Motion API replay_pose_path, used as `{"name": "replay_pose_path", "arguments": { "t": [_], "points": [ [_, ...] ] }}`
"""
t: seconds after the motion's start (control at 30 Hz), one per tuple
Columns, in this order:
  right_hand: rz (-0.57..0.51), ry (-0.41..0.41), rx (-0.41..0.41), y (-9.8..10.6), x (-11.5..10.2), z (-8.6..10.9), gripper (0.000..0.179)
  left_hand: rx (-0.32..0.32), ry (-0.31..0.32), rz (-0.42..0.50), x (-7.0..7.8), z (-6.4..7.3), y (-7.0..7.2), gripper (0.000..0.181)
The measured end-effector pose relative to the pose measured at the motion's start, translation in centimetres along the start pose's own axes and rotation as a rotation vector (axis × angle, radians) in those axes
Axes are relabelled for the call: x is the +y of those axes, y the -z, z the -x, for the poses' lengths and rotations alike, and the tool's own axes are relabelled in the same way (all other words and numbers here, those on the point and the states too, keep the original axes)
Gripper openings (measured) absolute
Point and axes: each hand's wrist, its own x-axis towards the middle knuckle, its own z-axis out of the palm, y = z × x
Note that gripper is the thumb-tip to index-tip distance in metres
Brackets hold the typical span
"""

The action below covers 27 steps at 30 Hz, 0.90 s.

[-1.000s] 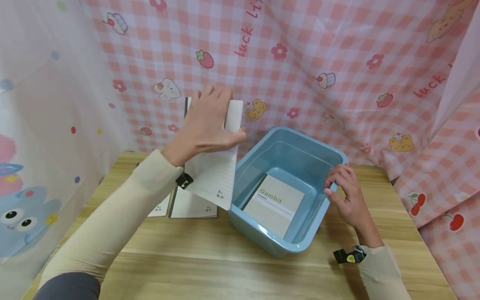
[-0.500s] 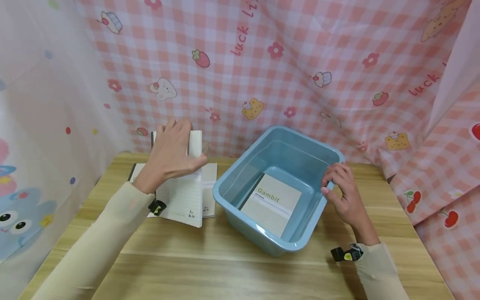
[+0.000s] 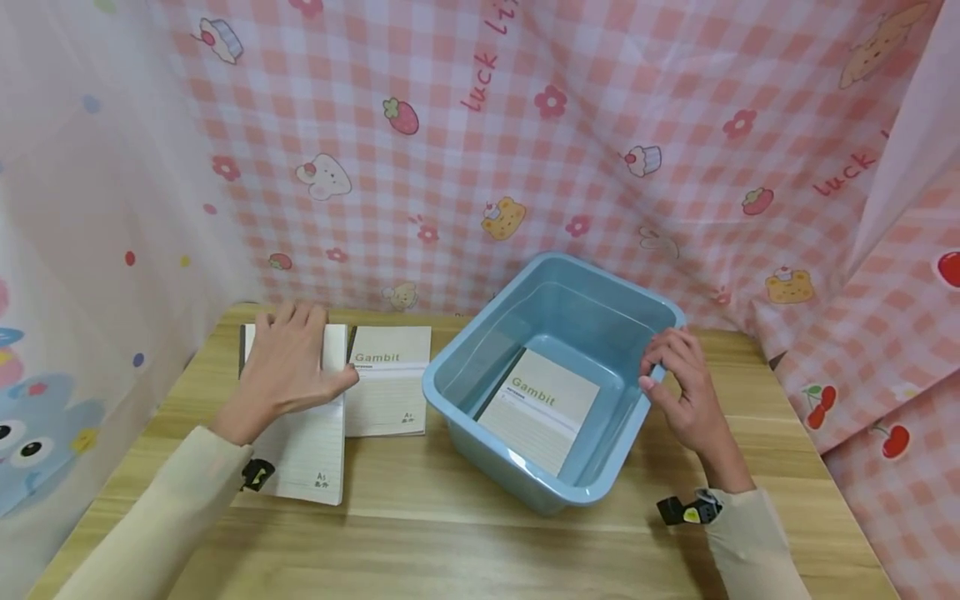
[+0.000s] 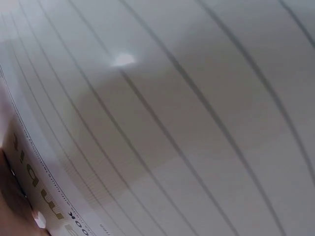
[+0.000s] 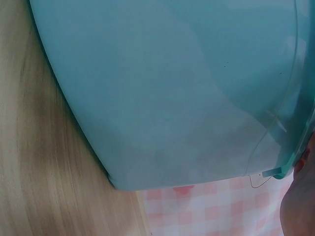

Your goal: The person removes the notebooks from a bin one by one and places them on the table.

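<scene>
My left hand holds a white ruled notebook with a dark spine, its fingers at the far edge and thumb sticking out to the right. This notebook is at the table's left; whether it touches what lies below cannot be told. Its ruled cover fills the left wrist view. Just right of it lies a second notebook marked "Gambit". My right hand grips the right rim of a blue plastic basin. Inside the basin, a third Gambit notebook lies flat. The basin's wall fills most of the right wrist view.
Everything stands on a wooden table. A pink checked curtain hangs along the back, and a pale printed curtain on the left. A black wrist camera sits on the right forearm.
My left hand has carried its notebook leftward and down, from beside the basin's left rim to the table's left side. The second notebook has come into full view. My right hand stays on the rim.
</scene>
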Motion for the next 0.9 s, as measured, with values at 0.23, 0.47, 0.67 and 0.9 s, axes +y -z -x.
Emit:
{"name": "replay_pose_path", "arguments": {
  "t": [0.23, 0.47, 0.67, 0.9],
  "points": [
    [-0.003, 0.006, 0.0, 0.0, -0.1, -0.1, 0.007, -0.073, -0.002, -0.034, -1.7, 3.4, -1.8, 0.056],
    [-0.007, 0.0, 0.0, 0.0, -0.2, -0.1, 0.008, -0.153, -0.027, -0.038, -3.0, 6.3, -3.3, 0.061],
    [-0.001, 0.016, -0.003, 0.0, 0.0, -0.1, 0.004, -0.182, -0.045, -0.025, -3.7, 7.9, -4.6, 0.058],
    [-0.001, 0.02, -0.009, 0.1, 0.0, -0.1, 0.005, -0.275, -0.016, -0.005, -3.9, 9.7, -5.5, 0.068]
  ]
}}
